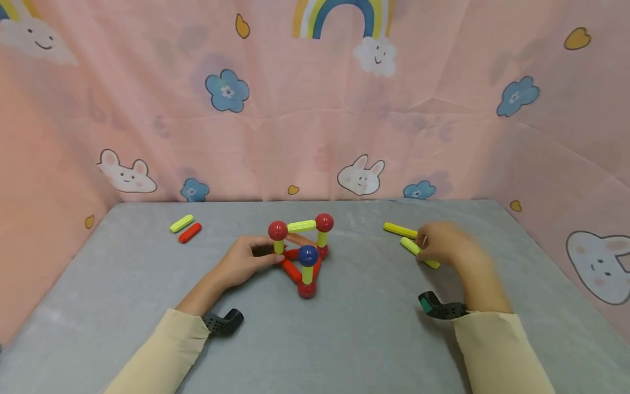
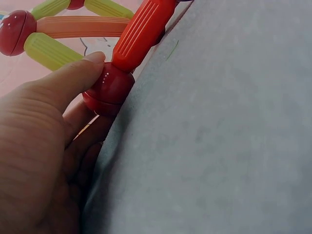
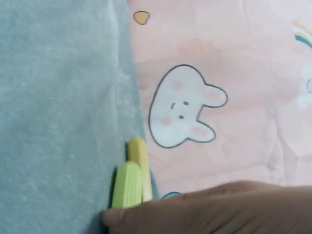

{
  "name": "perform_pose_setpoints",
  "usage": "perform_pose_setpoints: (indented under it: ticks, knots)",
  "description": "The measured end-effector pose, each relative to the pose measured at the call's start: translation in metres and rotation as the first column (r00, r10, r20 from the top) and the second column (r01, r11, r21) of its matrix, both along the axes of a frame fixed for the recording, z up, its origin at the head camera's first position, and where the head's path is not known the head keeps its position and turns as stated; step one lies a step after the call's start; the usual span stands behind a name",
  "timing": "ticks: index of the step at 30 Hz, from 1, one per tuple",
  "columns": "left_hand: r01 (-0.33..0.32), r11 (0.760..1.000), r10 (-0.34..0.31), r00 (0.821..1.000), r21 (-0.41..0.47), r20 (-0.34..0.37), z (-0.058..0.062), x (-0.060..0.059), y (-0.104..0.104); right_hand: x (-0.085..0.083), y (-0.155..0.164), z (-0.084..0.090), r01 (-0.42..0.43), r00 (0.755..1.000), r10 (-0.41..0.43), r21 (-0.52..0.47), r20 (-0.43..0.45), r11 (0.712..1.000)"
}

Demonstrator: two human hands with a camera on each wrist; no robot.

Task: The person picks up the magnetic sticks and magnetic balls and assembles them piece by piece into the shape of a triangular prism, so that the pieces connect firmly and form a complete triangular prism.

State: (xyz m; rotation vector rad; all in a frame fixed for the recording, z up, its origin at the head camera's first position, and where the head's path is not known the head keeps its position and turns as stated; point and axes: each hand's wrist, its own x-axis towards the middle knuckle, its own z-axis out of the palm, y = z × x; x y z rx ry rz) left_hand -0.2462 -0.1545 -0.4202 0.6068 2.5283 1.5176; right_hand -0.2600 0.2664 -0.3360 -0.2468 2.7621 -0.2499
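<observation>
Left hand (image 1: 244,261) is pinching a red ball (image 2: 108,89) of the rod-and-ball frame (image 1: 301,251) mid-desk (image 1: 344,339). Right hand (image 1: 443,243) is pinching a yellow-green rod (image 1: 418,252) (blurred), right side of the desk.

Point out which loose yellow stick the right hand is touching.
The nearer yellow stick on the right, partly under the right hand; the farther one lies untouched.
</observation>
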Motion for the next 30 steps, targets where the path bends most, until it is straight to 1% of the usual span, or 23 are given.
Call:
perform_pose_setpoints:
  ticks: [3, 4, 6, 8, 10, 12, 15, 17, 20, 22, 24, 26, 28, 30]
  knots:
    - [0.000, 1.000, 0.000, 1.000, -0.001, -0.003, 0.000, 0.000, -0.001, -0.003, -0.008, -0.006, -0.076, 0.997, 0.073, -0.090, -0.037, 0.993]
    - [0.002, 1.000, -0.002, 1.000, -0.003, -0.005, 0.000, 0.000, -0.001, -0.002, -0.012, -0.005, -0.097, 0.994, 0.090, -0.137, -0.058, 0.986]
    - [0.005, 1.000, -0.005, 1.000, -0.003, -0.002, 0.000, 0.000, 0.000, 0.000, -0.022, -0.001, -0.105, 0.992, 0.085, -0.257, -0.090, 0.961]
    - [0.011, 1.000, -0.011, 1.000, 0.000, 0.003, 0.000, 0.000, 0.001, 0.005, -0.035, 0.006, -0.097, 0.991, 0.055, -0.386, -0.118, 0.917]
    - [0.016, 1.000, -0.016, 1.000, 0.002, 0.005, 0.000, -0.001, 0.001, 0.009, -0.051, 0.012, -0.077, 0.992, 0.014, -0.505, -0.127, 0.860]
    - [0.017, 1.000, -0.017, 1.000, 0.006, 0.006, 0.000, -0.001, 0.001, 0.012, -0.068, 0.017, -0.052, 0.992, -0.023, -0.581, -0.122, 0.812]
    - [0.013, 1.000, -0.013, 1.000, 0.006, 0.004, 0.001, -0.001, -0.001, 0.016, -0.090, 0.018, 0.013, 0.996, -0.066, -0.670, -0.054, 0.742]
    - [0.009, 1.000, -0.009, 1.000, 0.003, 0.004, 0.001, 0.000, -0.001, 0.017, -0.100, 0.016, 0.067, 0.997, -0.078, -0.717, 0.018, 0.693]
    - [0.007, 1.000, -0.007, 1.000, 0.001, 0.004, 0.000, -0.001, -0.001, 0.019, -0.110, 0.010, 0.155, 0.987, -0.070, -0.776, 0.142, 0.611]
    - [0.007, 1.000, -0.007, 1.000, 0.002, 0.004, 0.000, -0.001, 0.000, 0.019, -0.113, 0.005, 0.192, 0.977, -0.039, -0.795, 0.208, 0.576]
    - [0.007, 1.000, -0.007, 1.000, 0.004, 0.004, 0.000, -0.001, 0.000, 0.019, -0.115, 0.000, 0.213, 0.964, 0.009, -0.798, 0.264, 0.563]
    - [0.004, 1.000, -0.004, 1.000, 0.003, 0.007, 0.000, -0.001, 0.000, 0.018, -0.117, -0.003, 0.227, 0.949, 0.057, -0.796, 0.311, 0.562]
    - [-0.002, 1.000, 0.002, 1.000, -0.001, 0.011, 0.001, -0.001, 0.000, 0.018, -0.120, -0.007, 0.228, 0.934, 0.102, -0.792, 0.342, 0.567]
    - [-0.008, 1.000, 0.008, 1.000, -0.004, 0.015, 0.001, -0.001, -0.001, 0.017, -0.123, -0.011, 0.239, 0.921, 0.124, -0.789, 0.368, 0.566]
